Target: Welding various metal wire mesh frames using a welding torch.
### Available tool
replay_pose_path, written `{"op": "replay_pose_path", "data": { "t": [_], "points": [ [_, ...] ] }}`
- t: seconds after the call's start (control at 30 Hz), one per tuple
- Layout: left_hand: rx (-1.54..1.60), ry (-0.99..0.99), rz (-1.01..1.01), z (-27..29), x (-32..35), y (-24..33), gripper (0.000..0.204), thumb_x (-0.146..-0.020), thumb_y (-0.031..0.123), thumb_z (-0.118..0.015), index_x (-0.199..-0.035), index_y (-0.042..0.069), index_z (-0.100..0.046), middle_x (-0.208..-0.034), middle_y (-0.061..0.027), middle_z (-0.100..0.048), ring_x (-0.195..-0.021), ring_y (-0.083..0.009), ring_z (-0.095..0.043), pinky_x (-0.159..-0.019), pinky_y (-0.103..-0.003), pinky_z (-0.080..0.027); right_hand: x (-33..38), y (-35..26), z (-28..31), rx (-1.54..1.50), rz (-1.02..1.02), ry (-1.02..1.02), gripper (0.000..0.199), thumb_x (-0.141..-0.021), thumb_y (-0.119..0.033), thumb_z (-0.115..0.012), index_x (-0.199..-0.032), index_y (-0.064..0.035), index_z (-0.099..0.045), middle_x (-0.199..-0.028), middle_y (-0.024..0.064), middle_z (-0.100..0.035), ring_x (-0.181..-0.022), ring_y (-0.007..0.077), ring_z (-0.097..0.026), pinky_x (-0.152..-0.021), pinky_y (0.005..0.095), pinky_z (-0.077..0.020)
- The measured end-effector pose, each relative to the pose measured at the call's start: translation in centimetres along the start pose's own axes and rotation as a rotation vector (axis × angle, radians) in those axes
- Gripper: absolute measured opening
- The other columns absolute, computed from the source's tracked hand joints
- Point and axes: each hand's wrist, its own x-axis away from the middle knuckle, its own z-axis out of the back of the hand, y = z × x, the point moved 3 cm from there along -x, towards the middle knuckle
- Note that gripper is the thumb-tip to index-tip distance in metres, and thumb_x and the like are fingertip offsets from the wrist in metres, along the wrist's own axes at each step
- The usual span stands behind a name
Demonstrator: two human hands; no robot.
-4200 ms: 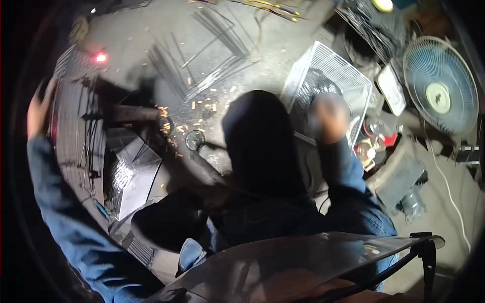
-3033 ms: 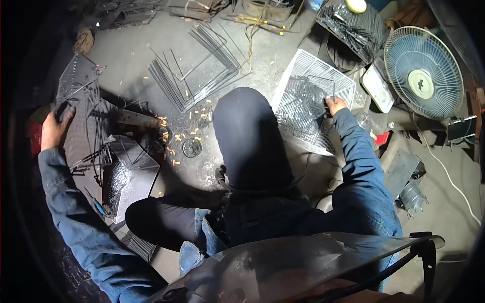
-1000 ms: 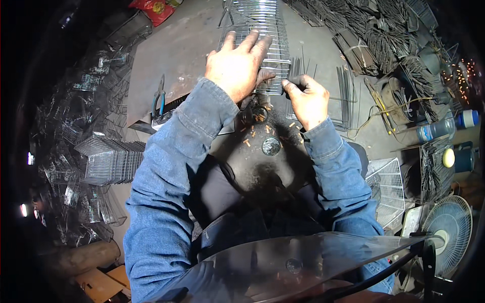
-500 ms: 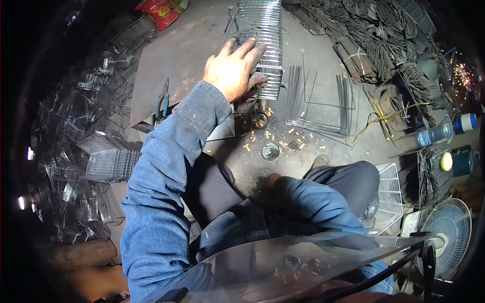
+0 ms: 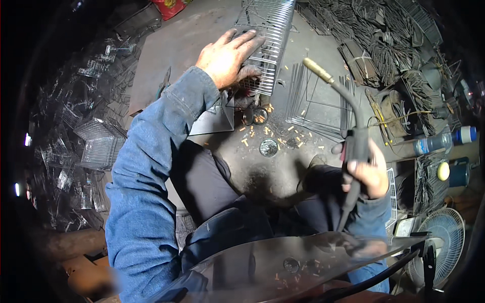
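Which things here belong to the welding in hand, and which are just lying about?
In use:
left hand pressing on the wire grid panel
right hand gripping the welding torch

Lying about:
loose wire frames
wire bundles
plastic bottle
fan

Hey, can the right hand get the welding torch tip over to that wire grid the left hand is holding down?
Probably yes. The right hand holds the welding torch, tip aimed toward the wire grid under the left hand, with only open floor between them.
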Motion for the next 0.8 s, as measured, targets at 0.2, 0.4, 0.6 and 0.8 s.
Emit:
{"op": "replay_pose_path", "data": {
  "t": [0.2, 0.4, 0.6, 0.8],
  "points": [
    [0.073, 0.064, -0.043, -0.6, -0.3, -0.3, 0.072, -0.075, 0.049, -0.063, -0.137, 0.025, -0.034, -0.142, -0.0012, -0.036, -0.129, -0.0328, -0.033, -0.092, -0.05, -0.042, -1.9, 1.2, -1.3, 0.027, -0.089, -0.049, 0.03, -0.079, -0.01, -0.057, -0.104, 0.0019, -0.046, -0.085, 0.0098, -0.057, -0.045, 0.0101, -0.048, -0.039, 0.0231, -0.0428],
    [0.057, 0.044, -0.027, -0.4, -0.1, -0.4, 0.072, -0.076, 0.049, -0.062, -0.137, 0.024, -0.034, -0.142, -0.0022, -0.035, -0.129, -0.0329, -0.033, -0.095, -0.051, -0.04, -2.1, 1.2, -2.1, 0.104, -0.095, -0.026, 0.034, -0.077, -0.009, -0.053, -0.107, 0.0027, -0.044, -0.086, 0.0126, -0.058, -0.046, 0.011, -0.049, -0.037, 0.0224, -0.0422],
    [0.077, 0.065, -0.037, -0.5, -0.2, -0.3, 0.07, -0.076, 0.051, -0.062, -0.136, 0.023, -0.037, -0.139, -0.0024, -0.039, -0.127, -0.0333, -0.036, -0.095, -0.05, -0.041, -2.5, 1.5, -2.2, 0.094, -0.083, -0.075, 0.041, -0.078, -0.008, -0.052, -0.116, 0.0026, -0.042, -0.084, 0.0117, -0.057, -0.044, 0.0126, -0.049, -0.038, 0.0244, -0.0419],
    [-0.065, 0.051, -0.051, -1.5, 0.0, -1.2, 0.068, -0.078, 0.056, -0.057, -0.135, 0.023, -0.039, -0.14, -0.0025, -0.038, -0.127, -0.032, -0.036, -0.095, -0.048, -0.041, -2.5, 1.1, -2.7, 0.078, -0.093, -0.125, 0.038, -0.081, -0.006, -0.052, -0.117, 0.0045, -0.041, -0.086, 0.0105, -0.054, -0.048, 0.0117, -0.048, -0.041, 0.0242, -0.0408]
  ]
}}
